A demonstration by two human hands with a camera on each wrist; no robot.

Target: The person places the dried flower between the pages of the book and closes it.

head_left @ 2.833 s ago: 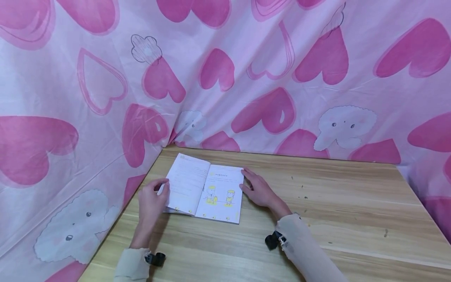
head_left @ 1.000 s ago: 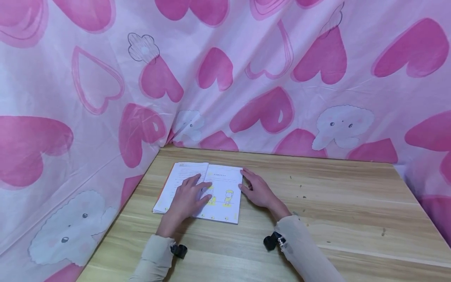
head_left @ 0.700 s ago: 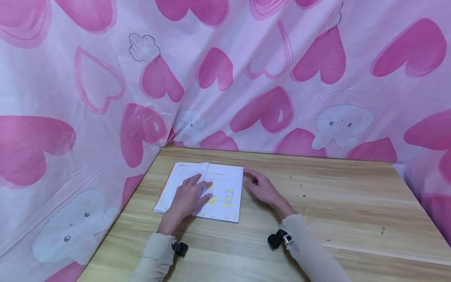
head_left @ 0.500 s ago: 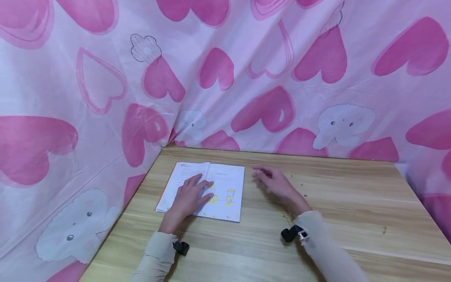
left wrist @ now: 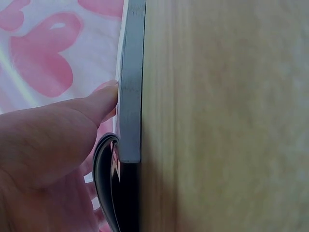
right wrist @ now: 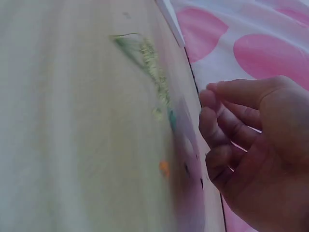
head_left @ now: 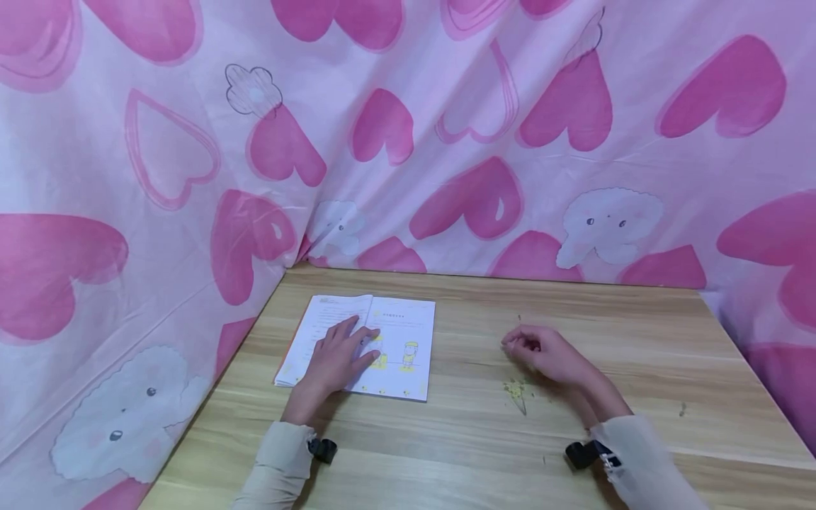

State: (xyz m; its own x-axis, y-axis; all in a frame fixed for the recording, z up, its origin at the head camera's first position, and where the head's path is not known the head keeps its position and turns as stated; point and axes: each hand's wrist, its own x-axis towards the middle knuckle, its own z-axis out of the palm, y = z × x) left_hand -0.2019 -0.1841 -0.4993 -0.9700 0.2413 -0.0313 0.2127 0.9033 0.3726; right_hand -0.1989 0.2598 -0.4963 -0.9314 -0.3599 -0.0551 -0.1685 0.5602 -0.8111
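An open book (head_left: 401, 379) with printed text and yellow cartoon figures lies on the left part of the table. My left hand (head_left: 334, 358) rests on it with spread fingers, across the left page and the fold. The left wrist view shows the book's thick edge and a curled page near the thumb (left wrist: 104, 99). My right hand (head_left: 542, 350) is to the right of the book, its fingers loosely curled with nothing seen between them. Just below it on the table lies a small dried flower sprig (head_left: 518, 391), also seen as a yellowish sprig (right wrist: 154, 63) in the right wrist view.
The wooden table (head_left: 446, 453) meets a pink heart-patterned cloth (head_left: 465, 234) at the back and left. Small dark bits (head_left: 682, 409) dot the tabletop, and an orange bit (right wrist: 164, 168) lies near the right hand. A black camera sits on each wrist.
My left hand has gone from the left page's edge to pressing flat over the pages; that page now lies down. My right hand has left the book's right edge and moved right, uncovering the sprig.
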